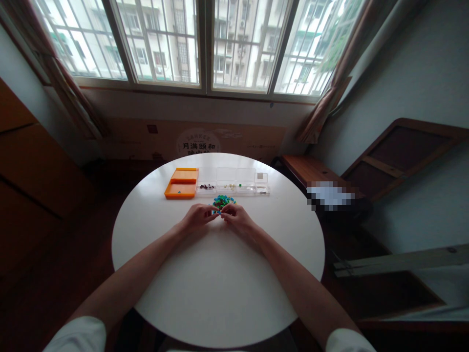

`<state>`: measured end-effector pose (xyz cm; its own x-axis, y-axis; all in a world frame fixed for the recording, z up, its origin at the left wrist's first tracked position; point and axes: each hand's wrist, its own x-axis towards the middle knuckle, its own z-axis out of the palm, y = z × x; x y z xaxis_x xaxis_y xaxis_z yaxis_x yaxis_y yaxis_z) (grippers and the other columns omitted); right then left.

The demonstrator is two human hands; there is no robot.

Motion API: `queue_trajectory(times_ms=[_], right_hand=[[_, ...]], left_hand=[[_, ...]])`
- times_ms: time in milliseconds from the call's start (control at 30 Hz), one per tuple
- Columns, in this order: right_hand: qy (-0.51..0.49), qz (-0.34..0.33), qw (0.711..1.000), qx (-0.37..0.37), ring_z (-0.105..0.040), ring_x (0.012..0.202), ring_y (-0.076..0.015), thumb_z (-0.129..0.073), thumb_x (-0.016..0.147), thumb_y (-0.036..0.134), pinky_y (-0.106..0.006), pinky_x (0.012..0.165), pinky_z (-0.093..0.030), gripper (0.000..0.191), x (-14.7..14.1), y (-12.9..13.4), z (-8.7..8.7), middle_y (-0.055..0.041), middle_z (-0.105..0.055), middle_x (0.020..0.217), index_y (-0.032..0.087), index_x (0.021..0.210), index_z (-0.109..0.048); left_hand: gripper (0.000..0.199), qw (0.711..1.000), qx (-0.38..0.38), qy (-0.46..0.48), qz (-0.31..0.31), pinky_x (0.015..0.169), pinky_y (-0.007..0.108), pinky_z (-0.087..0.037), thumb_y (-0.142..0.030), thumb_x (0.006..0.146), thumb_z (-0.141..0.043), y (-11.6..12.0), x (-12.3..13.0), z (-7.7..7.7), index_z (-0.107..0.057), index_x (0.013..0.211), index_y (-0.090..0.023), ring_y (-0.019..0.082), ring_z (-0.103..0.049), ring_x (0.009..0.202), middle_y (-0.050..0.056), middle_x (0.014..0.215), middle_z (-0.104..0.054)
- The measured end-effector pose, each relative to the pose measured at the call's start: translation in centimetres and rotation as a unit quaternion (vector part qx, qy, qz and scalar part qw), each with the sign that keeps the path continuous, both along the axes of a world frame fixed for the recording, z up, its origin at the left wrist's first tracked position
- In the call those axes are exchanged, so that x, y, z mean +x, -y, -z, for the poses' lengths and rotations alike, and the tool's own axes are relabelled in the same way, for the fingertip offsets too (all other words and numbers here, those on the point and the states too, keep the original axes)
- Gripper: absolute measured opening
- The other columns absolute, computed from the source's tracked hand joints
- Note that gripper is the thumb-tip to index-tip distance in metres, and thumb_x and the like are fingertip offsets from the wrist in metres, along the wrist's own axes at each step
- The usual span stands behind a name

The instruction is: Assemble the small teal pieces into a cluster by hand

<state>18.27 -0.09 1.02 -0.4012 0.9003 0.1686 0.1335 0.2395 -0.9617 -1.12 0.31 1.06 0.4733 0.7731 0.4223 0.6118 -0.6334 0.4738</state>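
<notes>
A pile of small blue, green and dark pieces (224,201) lies on the white round table (220,278). At the pile's near left edge is my left hand (199,215), its fingers bent toward the pieces. My right hand (237,215) meets it from the right, thumb and fingers drawn together at the near side of the pile. Bits of blue show between the fingertips, too small to make out whether either hand grips them. Behind the hands sit an open orange case (182,188) with a small blue piece in it and clear plastic boxes (234,175) holding small dark, cream and green pieces.
The table's rounded edge curves around the arms. Beyond it are a long printed carton (256,137) under the barred window, a wooden bench (308,168) at the right and an orange-brown cabinet (25,156) at the left.
</notes>
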Motion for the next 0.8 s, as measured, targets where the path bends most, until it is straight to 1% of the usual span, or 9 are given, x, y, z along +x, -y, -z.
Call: queue_trajectory(times_ms=[133, 233, 367, 500, 800], right_hand=[[-0.001, -0.001, 1.0, -0.004, -0.053, 0.052, -0.0099, -0.065, 0.069, 0.034, -0.022, 0.05, -0.042, 0.022, 0.01, 0.13, -0.2, 0.0005, -0.057, 0.061, 0.014, 0.077, -0.059], [0.002, 0.005, 1.0, -0.004, -0.052, 0.052, -0.01, -0.065, 0.068, 0.036, -0.022, 0.049, -0.041, 0.024, -0.02, 0.21, -0.3, 0.0009, -0.057, 0.06, 0.014, 0.076, -0.059], [0.005, 0.003, 1.0, 0.003, -0.051, 0.051, -0.0101, -0.066, 0.069, 0.036, -0.022, 0.049, -0.04, 0.024, -0.02, 0.2, -0.3, 0.0004, -0.057, 0.06, 0.014, 0.075, -0.06], [0.008, -0.003, 1.0, 0.01, -0.052, 0.053, -0.0104, -0.066, 0.069, 0.036, -0.022, 0.05, -0.041, 0.026, 0.01, 0.13, -0.22, -0.0005, -0.058, 0.061, 0.013, 0.079, -0.062], [0.0, -0.011, 1.0, -0.009, -0.048, 0.05, -0.0089, -0.065, 0.068, 0.039, -0.021, 0.047, -0.039, 0.033, -0.02, 0.0, -0.06, -0.0006, -0.057, 0.059, 0.012, 0.086, -0.067]], left_hand=[[0.029, 1.0, 0.0, 0.002, -0.013, 0.047, 0.016, -0.029, -0.04, 0.08, -0.055, 0.02, -0.08, -0.02, -0.071, 0.084, -0.017, 0.005, -0.043, 0.044, -0.003, 0.049, -0.053], [0.028, 1.0, -0.002, 0.003, -0.005, 0.047, 0.016, -0.029, -0.04, 0.081, -0.055, 0.06, -0.08, -0.08, -0.071, 0.079, -0.016, 0.005, -0.043, 0.045, -0.003, 0.049, -0.053], [0.028, 1.0, -0.004, 0.008, 0.013, 0.047, 0.016, -0.029, -0.039, 0.081, -0.055, 0.19, 0.04, -0.28, -0.07, 0.08, -0.015, 0.005, -0.041, 0.044, -0.003, 0.049, -0.052], [0.031, 1.0, -0.005, 0.014, 0.026, 0.047, 0.015, -0.029, -0.04, 0.081, -0.054, 0.29, 0.12, -0.44, -0.07, 0.08, -0.014, 0.004, -0.039, 0.044, -0.004, 0.048, -0.049], [0.031, 1.0, -0.004, 0.008, 0.026, 0.047, 0.015, -0.028, -0.041, 0.081, -0.054, 0.13, 0.04, -0.16, -0.071, 0.081, -0.015, 0.004, -0.038, 0.044, -0.004, 0.048, -0.048]])
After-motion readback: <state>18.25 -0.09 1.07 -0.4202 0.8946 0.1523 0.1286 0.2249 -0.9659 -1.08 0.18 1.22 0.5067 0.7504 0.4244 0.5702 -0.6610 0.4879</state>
